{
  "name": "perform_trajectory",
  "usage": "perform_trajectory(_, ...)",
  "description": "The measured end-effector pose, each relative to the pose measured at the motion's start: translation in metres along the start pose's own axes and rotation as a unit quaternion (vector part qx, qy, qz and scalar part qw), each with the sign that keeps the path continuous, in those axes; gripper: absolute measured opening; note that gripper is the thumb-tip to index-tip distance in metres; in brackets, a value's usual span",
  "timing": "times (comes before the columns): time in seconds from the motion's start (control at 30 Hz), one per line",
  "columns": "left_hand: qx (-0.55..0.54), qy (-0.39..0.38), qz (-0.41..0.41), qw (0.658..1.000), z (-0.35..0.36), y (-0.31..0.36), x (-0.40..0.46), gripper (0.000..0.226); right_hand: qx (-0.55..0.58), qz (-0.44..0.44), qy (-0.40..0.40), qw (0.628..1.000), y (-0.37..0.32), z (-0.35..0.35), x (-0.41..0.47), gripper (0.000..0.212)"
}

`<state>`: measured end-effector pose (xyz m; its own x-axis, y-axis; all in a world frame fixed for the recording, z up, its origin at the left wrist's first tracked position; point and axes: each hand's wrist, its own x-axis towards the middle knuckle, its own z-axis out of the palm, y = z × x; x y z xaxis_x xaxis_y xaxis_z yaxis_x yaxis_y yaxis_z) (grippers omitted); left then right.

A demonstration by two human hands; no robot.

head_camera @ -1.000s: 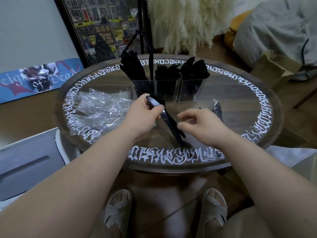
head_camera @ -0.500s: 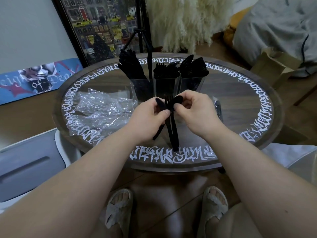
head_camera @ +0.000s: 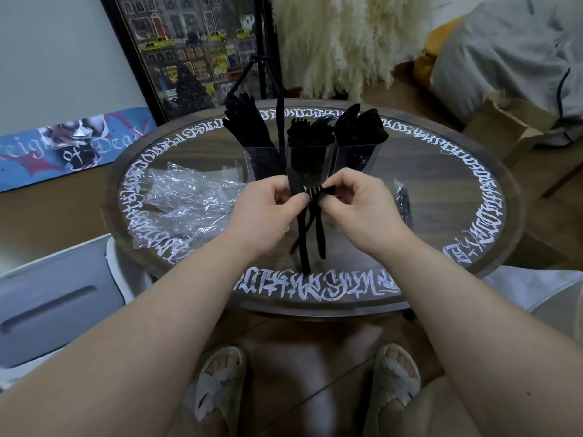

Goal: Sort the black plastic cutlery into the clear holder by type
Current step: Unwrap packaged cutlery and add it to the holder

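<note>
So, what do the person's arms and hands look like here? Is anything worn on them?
Both forearms are bare up to the edge of the picture: no sleeves show. The left hand and the right hand wear no gloves, and no rings, watch or bracelet can be seen. The nails that show are short and unpainted.

Both forearms reach forward, converging. The left hand and right hand meet at centre, fingers curled, pinching black plastic cutlery pieces between them.
</note>
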<state>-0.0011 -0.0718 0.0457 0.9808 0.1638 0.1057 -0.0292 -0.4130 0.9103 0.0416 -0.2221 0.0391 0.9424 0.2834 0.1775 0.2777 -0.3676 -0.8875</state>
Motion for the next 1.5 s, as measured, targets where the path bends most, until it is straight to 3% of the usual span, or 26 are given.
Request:
perform_trajectory(0.13,0.016,0.025,0.007,1.0,-0.005,0.006,-0.005,0.016,0.015,-0.026,0.001,1.0,-0.004,0.003,-0.005,0.008)
perform_trajectory(0.3,-0.005,0.083,-0.032,0.996,-0.021,0.017,-0.012,0.021,0.005,-0.018,0.061,0.998,-0.016,-0.011,-0.009,0.017)
perform_trajectory(0.5,0.103,0.189,0.083,0.973,-0.055,0.044,-0.004,0.007,0.012,0.002,0.132,0.991,-0.036,-0.036,-0.002,0.026)
perform_trajectory(0.63,0.173,0.217,0.149,0.949,-0.078,0.071,0.017,0.008,0.01,-0.02,0.154,0.988,-0.054,-0.047,0.007,0.037)
perform_trajectory(0.73,0.183,0.202,0.168,0.947,-0.085,0.084,0.035,0.002,0.017,-0.027,0.148,0.988,-0.061,-0.049,0.016,0.035)
perform_trajectory(0.83,0.198,0.167,0.142,0.955,-0.083,0.081,0.052,0.008,0.029,-0.008,0.134,0.991,-0.061,-0.049,0.025,0.022)
perform_trajectory(1.03,0.273,0.132,0.099,0.948,-0.075,0.062,0.082,0.018,0.007,-0.005,0.108,0.994,-0.051,-0.051,0.045,0.03)
perform_trajectory(1.2,0.28,0.091,0.051,0.954,-0.065,0.042,0.098,0.014,-0.023,0.009,0.087,0.996,-0.042,-0.05,0.057,0.019)
perform_trajectory(1.4,0.395,0.002,0.067,0.916,-0.05,0.026,0.102,0.036,-0.061,-0.005,0.076,0.995,-0.032,-0.048,0.066,0.019)
perform_trajectory(1.5,0.412,0.049,0.092,0.905,-0.05,0.029,0.097,0.039,-0.069,-0.005,0.064,0.996,-0.032,-0.046,0.069,0.018)
